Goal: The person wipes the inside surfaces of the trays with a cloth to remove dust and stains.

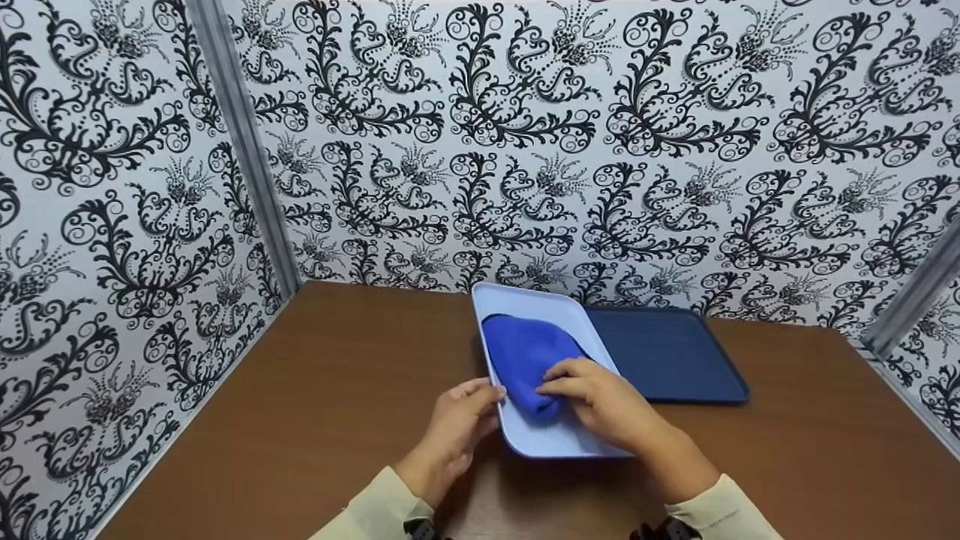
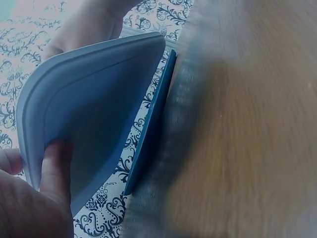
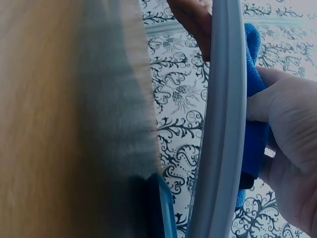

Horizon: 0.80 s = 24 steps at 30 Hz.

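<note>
"Nearest first: do the hands hold anything?"

"Both do. The left hand clamps the pale tray by its left rim; the right hand grips the blue cloth lying in that tray, fingers curled on its near end."

"Does the head view show the tray's underside?"

"No, the left wrist view does, with a digit pressed against it and the tray raised off the table. The right wrist view gives the tray edge-on, thumb and fingers about a fold of cloth."

"How does the cloth look?"

"Bright blue, fuzzy, dark-edged; spread wide at the far end, gathered narrow toward the person."

"And beyond?"

"A dark blue tray, then a wall of black scrolls on white."
</note>
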{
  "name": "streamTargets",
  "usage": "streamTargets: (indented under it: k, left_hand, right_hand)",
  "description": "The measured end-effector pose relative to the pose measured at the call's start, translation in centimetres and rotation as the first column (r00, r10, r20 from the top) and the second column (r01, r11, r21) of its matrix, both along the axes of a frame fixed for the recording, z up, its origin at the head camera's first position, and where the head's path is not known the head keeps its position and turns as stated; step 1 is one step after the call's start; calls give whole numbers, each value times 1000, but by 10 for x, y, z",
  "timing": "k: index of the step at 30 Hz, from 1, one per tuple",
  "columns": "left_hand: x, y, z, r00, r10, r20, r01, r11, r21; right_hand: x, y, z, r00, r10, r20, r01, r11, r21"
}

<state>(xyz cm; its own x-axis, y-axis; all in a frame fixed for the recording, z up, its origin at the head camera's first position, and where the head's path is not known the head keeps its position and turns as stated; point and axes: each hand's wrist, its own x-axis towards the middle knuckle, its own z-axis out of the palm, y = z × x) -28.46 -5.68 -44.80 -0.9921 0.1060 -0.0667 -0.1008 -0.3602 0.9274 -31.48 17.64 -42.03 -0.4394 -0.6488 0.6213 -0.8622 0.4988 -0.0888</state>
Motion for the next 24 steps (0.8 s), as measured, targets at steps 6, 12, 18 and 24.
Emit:
streamTargets:
  k: [6, 12, 18, 24]
  left_hand:
    - [-1, -1, 0, 1000, 18, -6, -18, 999, 31]
    - [-1, -1, 0, 999, 36, 2, -36, 999, 35]
    - [0, -2, 1, 999, 52, 11, -52, 998, 22]
    - [0, -2, 1, 998, 57, 8, -57, 998, 28]
  right_hand:
    - [-6, 8, 0, 998, 40, 37, -40, 999, -16]
    - [-9, 16, 0, 997, 7, 75, -5, 1000, -29]
    - [-14, 24, -4, 996, -26, 80, 30, 999, -45]
    - [-13, 26, -5, 989, -83, 125, 85, 996, -13]
